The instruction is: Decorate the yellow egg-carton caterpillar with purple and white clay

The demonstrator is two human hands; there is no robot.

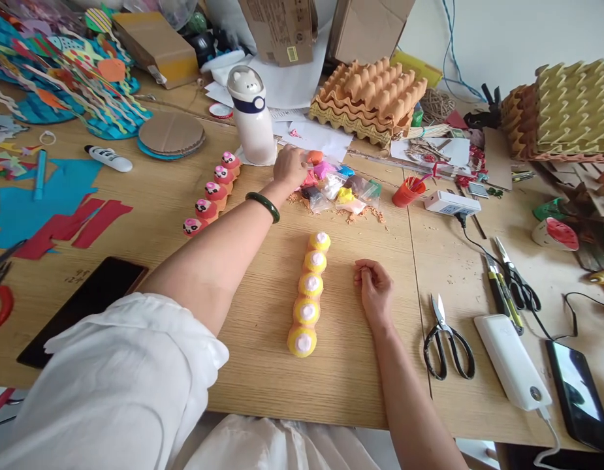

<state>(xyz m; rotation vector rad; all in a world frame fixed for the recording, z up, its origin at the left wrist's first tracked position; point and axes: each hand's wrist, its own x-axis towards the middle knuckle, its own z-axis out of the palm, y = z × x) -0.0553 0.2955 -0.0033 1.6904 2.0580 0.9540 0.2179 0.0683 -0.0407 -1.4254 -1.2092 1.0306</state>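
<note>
My left hand point(290, 168) reaches across to the left edge of a pile of small plastic bags of coloured modelling clay point(331, 186). Its fingers curl downward there, and their tips are mostly hidden. My right hand point(375, 287) rests on the table with its fingers curled in, and nothing shows in it. Between my forearms lies a strip of egg-carton cups point(309, 310), each topped with yellow clay and a pale pink dab. Beyond my left forearm stands a second strip point(214, 191), its cups decorated in pink with small black-and-white faces.
Scissors point(447, 339), a white power bank point(512, 361) and a phone point(580, 391) lie at right. A red cup point(408, 191) stands near a power strip point(452, 203). Egg trays point(373, 98) are stacked behind. A white bottle point(253, 124), cardboard discs point(171, 134) and a black tablet point(86, 310) are leftward.
</note>
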